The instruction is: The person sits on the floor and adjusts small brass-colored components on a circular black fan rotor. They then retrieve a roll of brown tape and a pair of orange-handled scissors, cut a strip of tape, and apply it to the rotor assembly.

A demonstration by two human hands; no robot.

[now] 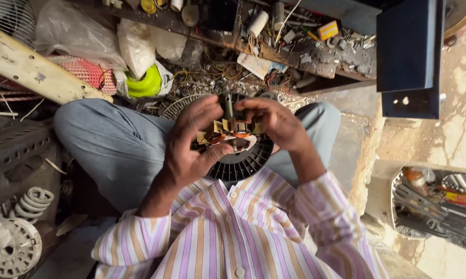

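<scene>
Presently observed, by item:

Held item: a small motor stator with copper-coloured windings and pale yellowish insulation paper [232, 135], a metal shaft rising from its middle; it sits between both hands, above the lap.

Left hand: the left hand [191, 142] is curled onto the near-left side of the stator, thumb under it, fingers over the top; closed on it.

Right hand: the right hand [275, 123] grips the far-right side, fingertips pressing at the windings; closed on the same piece. The two hands are close together, nearly touching across it.

Beneath the hands: a round black ribbed plastic fan housing [243, 163] rests on the lap, partly hidden by the hands.

Person: seated cross-legged, in grey-blue trousers [114, 144] and a shirt striped pink, orange and white [233, 232].

Floor: rough pale concrete floor [450, 134], worn and stained, littered with wire scraps and debris ahead of the knees.

Bench ahead: a low dirty wooden shelf [274, 51] is crowded with small electrical parts, wires and a yellow component.

Left side: a worn cream-painted wooden plank [31, 70] lies at a slant; clear and white plastic bags [135, 44] and a lime-green object [145, 82] lie beside it; white plastic fan parts [21, 243] lie at the lower left.

Right side: a dark blue metal box panel [408, 51] stands upright; an open compartment of mixed parts [439, 206] lies lower right.
</scene>
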